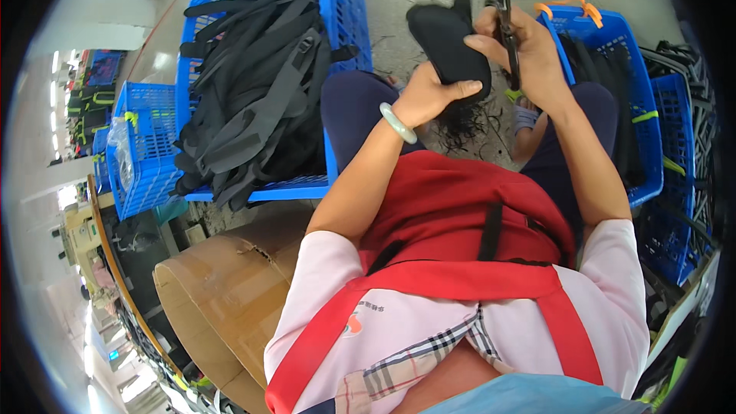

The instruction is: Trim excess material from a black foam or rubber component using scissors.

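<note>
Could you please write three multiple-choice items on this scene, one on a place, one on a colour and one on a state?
1. Where does the crate full of black straps stand?
A. To the person's left
B. On the person's lap
C. On a shelf overhead

2. What colour is the apron?
A. Green
B. Red
C. Yellow

3. How is the black pad held?
A. It lies loose on the floor
B. It rests in a crate
C. The left hand grips it

Answers:
1 A: the crate with the straps sits left of the knees.
2 B: the apron over the lap is red.
3 C: the left hand clasps the pad, while the right hand holds scissors beside it.
</note>
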Available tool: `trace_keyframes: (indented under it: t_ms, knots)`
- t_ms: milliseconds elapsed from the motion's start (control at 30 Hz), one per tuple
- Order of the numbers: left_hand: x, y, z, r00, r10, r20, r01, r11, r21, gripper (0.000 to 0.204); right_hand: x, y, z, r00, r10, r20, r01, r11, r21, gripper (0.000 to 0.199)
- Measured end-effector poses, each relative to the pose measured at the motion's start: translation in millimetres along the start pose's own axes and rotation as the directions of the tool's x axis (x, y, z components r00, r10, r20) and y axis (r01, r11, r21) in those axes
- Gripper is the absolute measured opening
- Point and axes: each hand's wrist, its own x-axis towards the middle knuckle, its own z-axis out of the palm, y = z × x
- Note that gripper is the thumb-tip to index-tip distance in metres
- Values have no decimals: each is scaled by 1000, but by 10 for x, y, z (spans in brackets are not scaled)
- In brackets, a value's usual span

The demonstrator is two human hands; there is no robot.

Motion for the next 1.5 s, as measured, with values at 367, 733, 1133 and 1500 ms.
trace_keyframes:
  t_ms: [367,733,1133,1500]
  knots:
    - [-21,188,-37,995,51,-83,-87,849,-521,14,-212,149,131,964,254,74,-264,924,275,23]
    - [-25,131,-114,969,-7,-248,-137,820,-556,13,-803,211,25,927,370,60,-291,813,-505,70]
    - [-76,93,-7,975,-35,-219,-100,811,-577,16,-720,204,44,929,365,63,-274,793,-544,62]
    - [-120,81,31,991,-30,-133,-44,852,-521,20,-760,139,-121,942,318,104,-206,795,-570,51]
